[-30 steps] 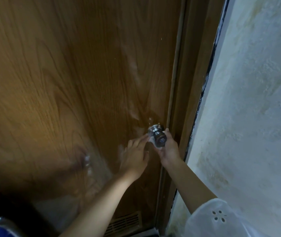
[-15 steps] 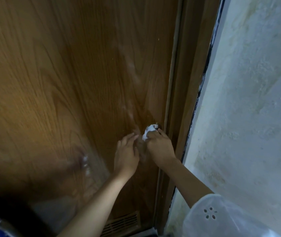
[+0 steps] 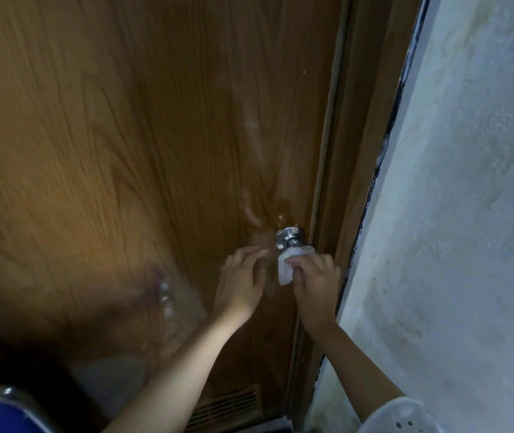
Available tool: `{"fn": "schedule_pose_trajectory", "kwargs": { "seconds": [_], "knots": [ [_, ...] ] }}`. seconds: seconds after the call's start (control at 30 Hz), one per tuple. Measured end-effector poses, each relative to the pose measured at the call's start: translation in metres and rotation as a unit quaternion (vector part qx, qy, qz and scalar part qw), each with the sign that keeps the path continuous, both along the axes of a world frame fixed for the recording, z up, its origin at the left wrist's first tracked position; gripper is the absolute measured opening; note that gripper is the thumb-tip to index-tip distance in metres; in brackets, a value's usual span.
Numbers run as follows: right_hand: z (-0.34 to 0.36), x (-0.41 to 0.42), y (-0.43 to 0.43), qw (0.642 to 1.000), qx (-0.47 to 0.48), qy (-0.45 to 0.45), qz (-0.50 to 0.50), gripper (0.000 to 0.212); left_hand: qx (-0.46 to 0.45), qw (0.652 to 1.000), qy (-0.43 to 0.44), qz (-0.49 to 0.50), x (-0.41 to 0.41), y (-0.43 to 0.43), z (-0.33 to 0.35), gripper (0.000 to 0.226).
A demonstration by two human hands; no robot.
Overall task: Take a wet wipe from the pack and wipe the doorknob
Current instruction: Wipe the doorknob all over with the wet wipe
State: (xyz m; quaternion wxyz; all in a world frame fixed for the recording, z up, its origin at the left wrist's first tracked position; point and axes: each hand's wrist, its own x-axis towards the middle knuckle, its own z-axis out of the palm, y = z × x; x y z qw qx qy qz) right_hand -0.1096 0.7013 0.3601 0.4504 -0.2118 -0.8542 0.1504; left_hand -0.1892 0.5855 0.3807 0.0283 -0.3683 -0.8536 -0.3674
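Head cam: my right hand point(image 3: 313, 284) has its fingers point(image 3: 296, 260) closed on the wet wipe point(image 3: 285, 270), pressed over the doorknob point(image 3: 291, 240) near the right edge of the wooden door point(image 3: 124, 151). Only the knob's metal neck and base plate show. My left hand point(image 3: 241, 281) is just beside it, fingers loosely spread and holding nothing. Door frame point(image 3: 343, 182) and rough white wall point(image 3: 468, 214) crowd in on the right, with a vent grille point(image 3: 227, 404) at the door's bottom.

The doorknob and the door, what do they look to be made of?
The doorknob looks like polished metal: silvery with bright glints. The door looks like brown wood or a wood-look laminate: it shows grain lines under a glossy sheen, and which one cannot be told.
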Motion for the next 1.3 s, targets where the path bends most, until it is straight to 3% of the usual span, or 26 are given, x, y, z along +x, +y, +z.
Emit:
{"fn": "schedule_pose_trajectory", "kwargs": {
  "seconds": [0.1, 0.17, 0.23, 0.37, 0.57, 0.73, 0.9, 1.0, 1.1, 1.2, 1.3],
  "knots": [
    [-0.006, 0.008, 0.002, 0.990, -0.139, 0.003, -0.006, 0.020, 0.004, 0.999, -0.005, -0.039, 0.004, 0.006, 0.006, 0.042],
    [0.001, 0.006, 0.009, 0.959, -0.281, 0.038, 0.000, 0.016, -0.003, 0.998, -0.002, -0.069, 0.008, 0.011, 0.011, 0.045],
    [0.011, 0.003, 0.013, 0.936, -0.343, 0.083, -0.006, 0.015, -0.012, 0.996, 0.000, -0.091, 0.011, 0.016, 0.012, 0.048],
    [0.012, 0.004, 0.004, 0.955, -0.281, 0.073, 0.061, 0.014, -0.014, 0.994, -0.019, -0.110, 0.017, 0.023, 0.012, 0.049],
    [0.012, 0.001, 0.021, 0.952, -0.301, 0.055, 0.009, 0.015, -0.010, 0.993, -0.023, -0.118, 0.019, 0.025, 0.014, 0.049],
    [0.008, 0.004, 0.006, 0.965, -0.254, 0.051, 0.046, 0.014, -0.004, 0.992, -0.035, -0.118, 0.020, 0.025, 0.017, 0.047],
    [0.017, 0.002, 0.017, 0.957, -0.284, 0.056, -0.015, 0.017, -0.008, 0.992, -0.031, -0.120, 0.016, 0.021, 0.015, 0.049],
    [0.021, 0.002, 0.006, 0.969, -0.240, 0.056, 0.004, 0.016, -0.001, 0.993, -0.045, -0.113, 0.018, 0.020, 0.014, 0.048],
    [0.013, 0.008, 0.009, 0.978, -0.204, -0.001, 0.032, 0.016, 0.000, 0.992, -0.056, -0.112, 0.019, 0.020, 0.015, 0.047],
    [0.006, 0.018, 0.020, 0.959, -0.280, -0.038, -0.001, 0.018, 0.003, 0.992, -0.060, -0.107, 0.021, 0.019, 0.012, 0.044],
    [0.007, 0.025, 0.020, 0.924, -0.381, 0.016, -0.022, 0.016, 0.022, 0.990, -0.087, -0.108, 0.025, 0.016, 0.013, 0.037]
  ]
}}
